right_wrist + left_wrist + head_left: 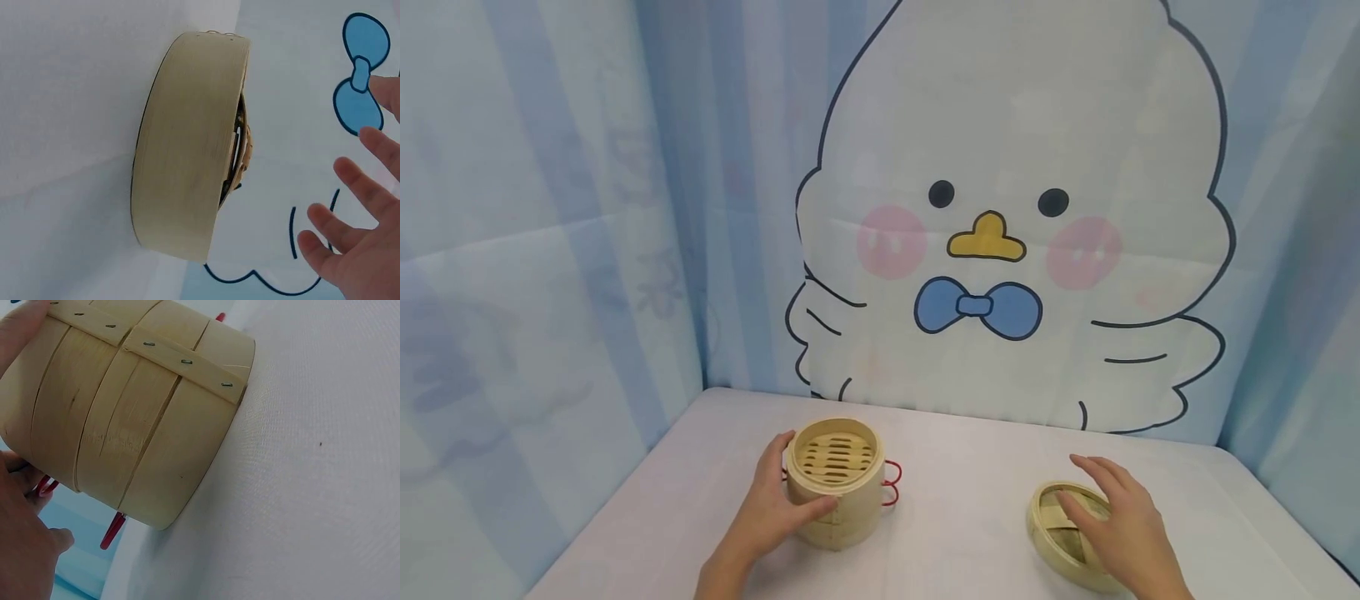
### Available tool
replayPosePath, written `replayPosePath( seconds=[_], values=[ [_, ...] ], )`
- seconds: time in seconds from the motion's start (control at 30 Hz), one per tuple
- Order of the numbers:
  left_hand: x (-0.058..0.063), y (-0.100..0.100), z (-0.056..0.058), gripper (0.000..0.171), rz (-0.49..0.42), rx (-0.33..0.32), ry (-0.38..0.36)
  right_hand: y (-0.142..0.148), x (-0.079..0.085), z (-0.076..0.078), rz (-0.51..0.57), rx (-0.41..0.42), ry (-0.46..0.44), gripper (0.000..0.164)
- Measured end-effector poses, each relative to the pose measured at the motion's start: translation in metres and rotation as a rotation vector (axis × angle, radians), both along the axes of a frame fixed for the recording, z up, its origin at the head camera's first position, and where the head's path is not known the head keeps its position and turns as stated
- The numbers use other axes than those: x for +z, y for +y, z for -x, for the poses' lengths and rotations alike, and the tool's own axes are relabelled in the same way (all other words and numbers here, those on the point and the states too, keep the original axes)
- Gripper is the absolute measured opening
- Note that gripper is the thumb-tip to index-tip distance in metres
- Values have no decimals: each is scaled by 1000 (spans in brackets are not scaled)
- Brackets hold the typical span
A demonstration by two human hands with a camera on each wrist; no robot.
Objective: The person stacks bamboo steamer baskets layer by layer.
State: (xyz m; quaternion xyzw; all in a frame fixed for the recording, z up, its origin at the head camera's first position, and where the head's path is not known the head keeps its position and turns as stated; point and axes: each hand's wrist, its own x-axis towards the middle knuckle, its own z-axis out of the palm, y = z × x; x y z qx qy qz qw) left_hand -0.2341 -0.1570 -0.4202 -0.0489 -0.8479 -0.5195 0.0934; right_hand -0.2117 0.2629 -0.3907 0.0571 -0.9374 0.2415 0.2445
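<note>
A round bamboo steamer (844, 521) with stacked tiers and a slatted top stands upright on the white cloth. My left hand (767, 512) grips its upper part from the left, thumb in front and fingers round the far side. Red loops (892, 483) stick out from the steamer's right side. In the left wrist view, stapled bands cross the steamer wall (131, 419). Over at the right, a bamboo steamer lid (1043, 529) lies on the cloth. Above it hovers my right hand (1127, 521), fingers spread, apart from the lid (187, 144) in the right wrist view.
The table (955, 500) is covered with white cloth. Behind it hangs a curtain (1000, 125) printed with a white bird wearing a blue bow tie. Pale blue striped curtains (535, 250) close off the sides.
</note>
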Motion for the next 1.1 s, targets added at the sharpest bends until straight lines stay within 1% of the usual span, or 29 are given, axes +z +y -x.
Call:
replayPosePath(
  seconds=[0.1,0.2,0.3,0.4,0.53,0.67,0.73,0.87,0.97,1.1],
  values=[
    [1,0,0,117,6,5,-8,7,-2,0,-3,-1,-84,52],
    [1,1,-1,118,17,7,-20,14,-5,-1,-16,-7,-132,49],
    [2,1,-1,119,25,11,-28,19,-7,0,-3,7,-170,49],
    [2,0,0,119,22,7,-31,22,-8,1,25,10,-244,51],
    [1,0,2,119,22,-7,-26,24,-8,4,36,-25,-347,54],
    [0,-1,2,118,29,-7,-22,25,-10,5,55,-47,-406,56],
    [1,-1,2,119,33,-5,-26,25,-11,6,54,-46,-407,56],
    [3,-1,0,119,34,2,-43,24,-17,5,29,-21,-368,49],
    [4,-1,0,119,42,0,-39,24,-20,5,11,-7,-343,46],
    [4,0,1,118,49,-4,-38,24,-20,6,11,-6,-359,48]
  ],
)
